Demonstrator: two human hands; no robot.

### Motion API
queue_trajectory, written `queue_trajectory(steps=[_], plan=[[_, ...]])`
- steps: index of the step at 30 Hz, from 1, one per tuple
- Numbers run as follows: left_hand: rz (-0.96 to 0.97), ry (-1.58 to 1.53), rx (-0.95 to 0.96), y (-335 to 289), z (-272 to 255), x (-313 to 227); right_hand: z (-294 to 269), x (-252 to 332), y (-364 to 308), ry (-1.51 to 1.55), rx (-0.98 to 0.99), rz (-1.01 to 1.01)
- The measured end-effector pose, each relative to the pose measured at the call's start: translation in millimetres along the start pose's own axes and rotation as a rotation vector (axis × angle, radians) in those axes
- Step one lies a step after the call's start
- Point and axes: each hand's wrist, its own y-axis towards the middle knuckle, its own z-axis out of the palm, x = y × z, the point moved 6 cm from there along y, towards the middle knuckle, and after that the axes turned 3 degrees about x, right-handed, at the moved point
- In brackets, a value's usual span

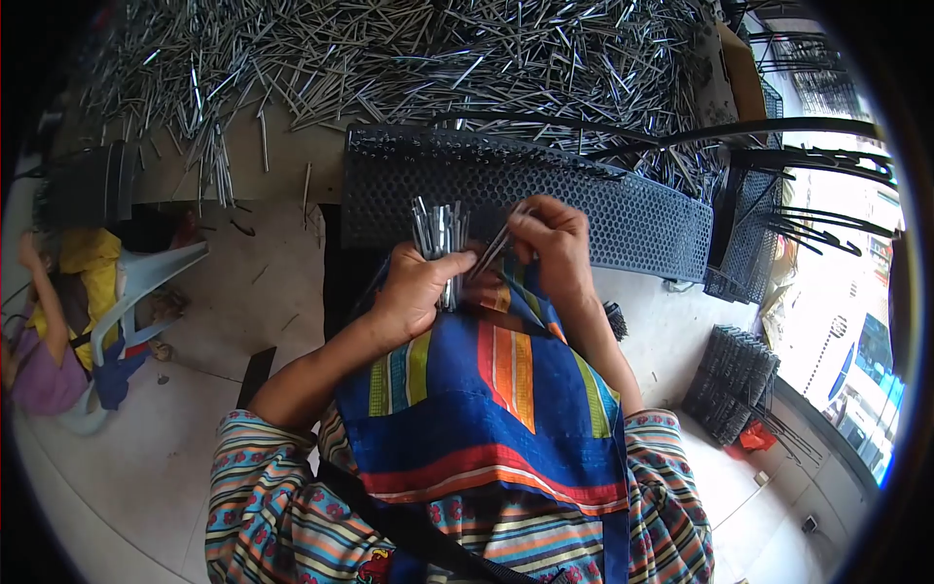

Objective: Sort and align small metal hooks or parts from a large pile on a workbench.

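metal strips [441,229]: glossy | perforated basket [632,219]: matt | apron [457,365]: matt cloth | chair [156,273]: smooth plastic

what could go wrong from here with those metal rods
The bundle of rods in the left hand has uneven tops, so one might slip onto the striped apron. Rod ends near the right hand could poke a finger. Some loose rods jut past the table edge and may drop to the floor.

A workshop: loose metal strips [389,58] lie heaped across a worktable [292,161], a perforated panel [564,214] runs along its front, dark bundles [732,384] stand on the floor [185,457], and another person [60,375] sits on a plastic chair [151,277].
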Motion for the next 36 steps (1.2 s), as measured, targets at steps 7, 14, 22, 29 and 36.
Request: queue_trajectory(steps=[7, 14, 22, 29, 36], plan=[[-0.148, 0.316, 0.124, -16, -18, 30, -35, 48, 2, -0.058, -0.36, -0.681], [-0.02, 0.362, 0.086, -20, -17, 19, -27, 61, 6, -0.433, -0.337, -0.894], [-0.067, 0.34, 0.047, -24, -26, 23, -26, 62, 5, -0.466, -0.376, -0.871], [-0.099, 0.26, -0.03, -21, -32, 22, -19, 51, 13, -0.547, -0.397, -0.89], [-0.01, 0.198, -0.031, -22, -28, 5, -11, 59, 11, -0.57, -0.513, -0.807]])
